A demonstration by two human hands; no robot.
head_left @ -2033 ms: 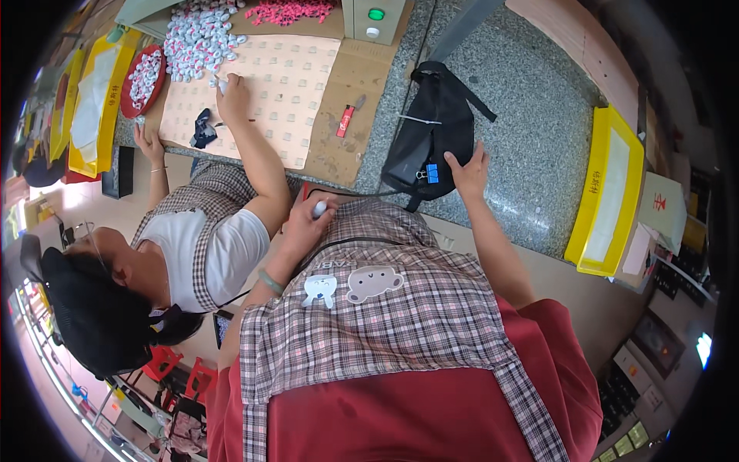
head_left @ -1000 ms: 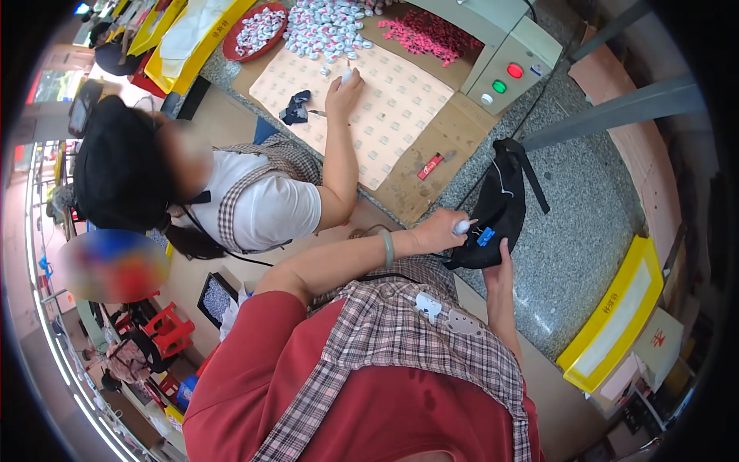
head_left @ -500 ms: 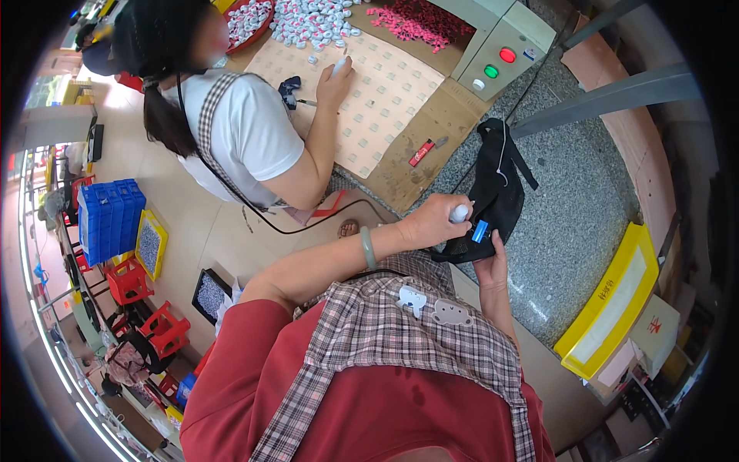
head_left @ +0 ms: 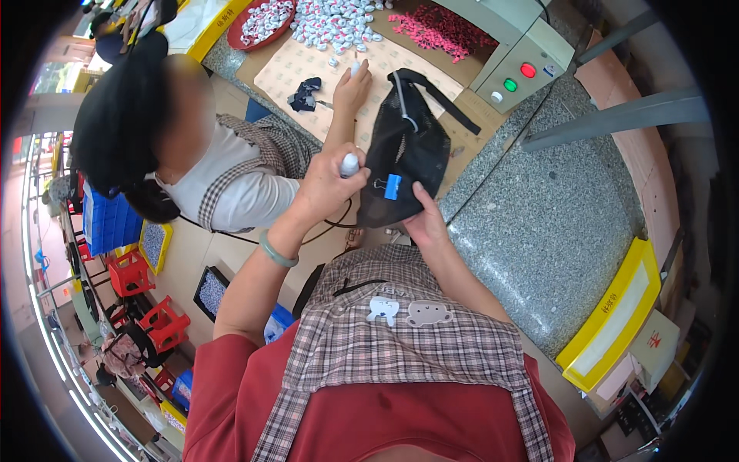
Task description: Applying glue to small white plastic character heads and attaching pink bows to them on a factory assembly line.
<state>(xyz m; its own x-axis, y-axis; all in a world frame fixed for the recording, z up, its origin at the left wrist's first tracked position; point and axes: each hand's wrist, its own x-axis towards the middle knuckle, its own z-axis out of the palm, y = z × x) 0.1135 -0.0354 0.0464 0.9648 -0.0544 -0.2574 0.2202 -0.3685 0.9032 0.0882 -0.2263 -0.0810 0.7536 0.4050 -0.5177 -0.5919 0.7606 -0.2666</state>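
Note:
A black mesh bag (head_left: 408, 146) with a grey cord and a dangling black strap hangs in front of me. A blue binder clip (head_left: 392, 187) is on its lower part. My left hand (head_left: 327, 183), with a green bangle at the wrist, is closed around a small white bottle (head_left: 349, 164) and sits at the bag's left edge; whether its fingers also pinch the mesh is hidden. On the other side, my right hand (head_left: 426, 221) grips the bag's lower right edge, thumb in front.
A co-worker (head_left: 254, 185) sits at my left, one hand (head_left: 352, 88) holding a white bottle over a patterned sheet (head_left: 289, 73). Beyond are white pieces (head_left: 331, 23), pink pieces (head_left: 439, 35) and a machine (head_left: 523, 65) with buttons. A yellow tray (head_left: 616, 316) lies on the granite counter's right.
Both my hands have carried the bag left and away from me, from over the granite counter toward the co-worker's side. The view has shifted too, and the co-worker's head appears lower.

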